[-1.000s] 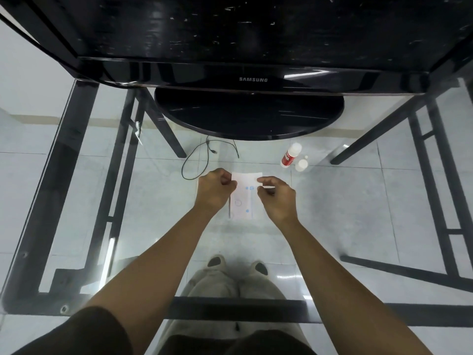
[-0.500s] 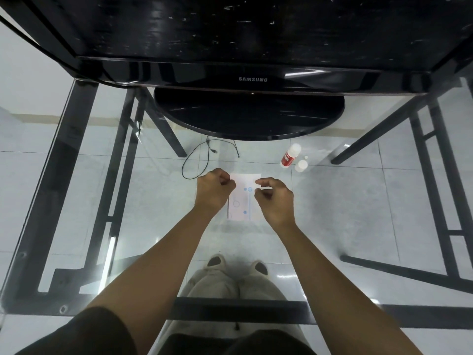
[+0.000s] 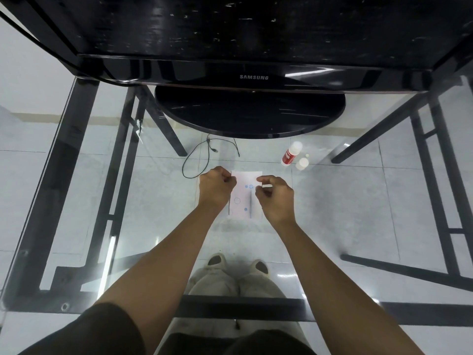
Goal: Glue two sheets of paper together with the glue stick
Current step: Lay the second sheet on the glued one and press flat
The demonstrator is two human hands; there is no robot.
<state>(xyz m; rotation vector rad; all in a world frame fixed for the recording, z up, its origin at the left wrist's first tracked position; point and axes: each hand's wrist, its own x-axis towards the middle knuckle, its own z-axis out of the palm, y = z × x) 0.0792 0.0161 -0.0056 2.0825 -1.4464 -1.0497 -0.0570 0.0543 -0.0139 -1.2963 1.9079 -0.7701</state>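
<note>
A: What was hard to see?

B: Whether there were two sheets or one. The small white paper sheet w/ blue dots and a drawn circle (image 3: 244,198) lay on the clear glass tabletop (image 3: 358,213), and its left edge sat under the left hand (image 3: 217,188), its right edge under the right hand (image 3: 277,199). A dark line ran down it; fold or a second sheet's edge, couldn't tell. The black Samsung monitor (image 3: 250,47) was cut off at the top, only bezel and round base in view.

A: Any change vs 1 s before?

B: Little. The right hand had slid slightly toward the left one and covered more of the paper's right side. Left hand, glue stick and cap hadn't shifted.

A: Grips?

B: Left was a closed fist, thumb and forefinger pinched at the paper's top-left corner. Right had thumb and forefinger close together at the top-right edge, seemingly nipping a small white bit there; contact itself too small to confirm.

A: And the glue?

B: The red-and-white glue stick (image 3: 290,154) lay beyond and to the right of the right hand, well apart from it, uncapped; its white round cap (image 3: 302,163) stood just beside it. A thin black cable loop (image 3: 204,157) lay beyond the left hand.
</note>
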